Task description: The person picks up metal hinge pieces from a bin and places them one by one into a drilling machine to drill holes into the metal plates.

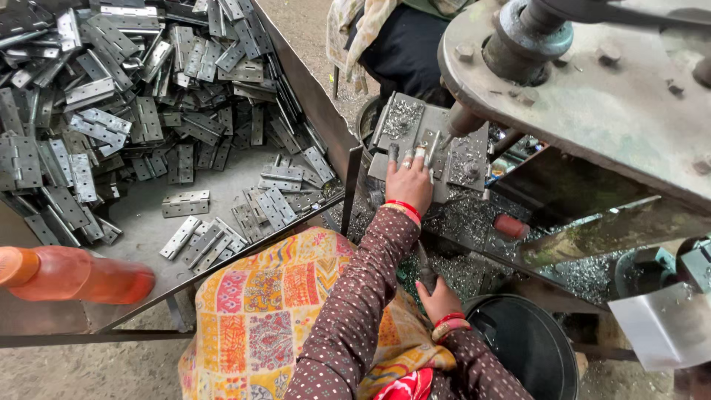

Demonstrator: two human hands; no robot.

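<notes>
drill press: big grey-green machine head (592, 96), upper R, spindle comes down to bit (448, 137) over the work plate.
tray: wide sheet-metal bin (148, 230) on my L, heaped w/ loose steel hinges (111, 111), thickest at far L.
bucket: dark round tub (526, 348), lower R, just beside my R wrist.
bottle: orange squeeze bottle (74, 275) lying on tray's near edge, well apart from both hands.
work plate: grey jig plate (415, 122) under spindle, swarf piled on it, more swarf below.
hinge on jig: narrow strip (429, 148), long axis runs away from me, toward the bit; lies straight ahead of my L hand, touching its fingertips.
L hand: my left hand (409, 181) reached fwd, fingers flat, pressing hinge down on the plate; not clenched. Nearer hand by far.
R hand: my right hand (438, 296) low, near my lap, wrapped round a dark lever/handle (424, 270); what it connects to, can't tell.
other person: dark clothes + pale scarf (385, 37) behind the plate, hands not seen.
</notes>
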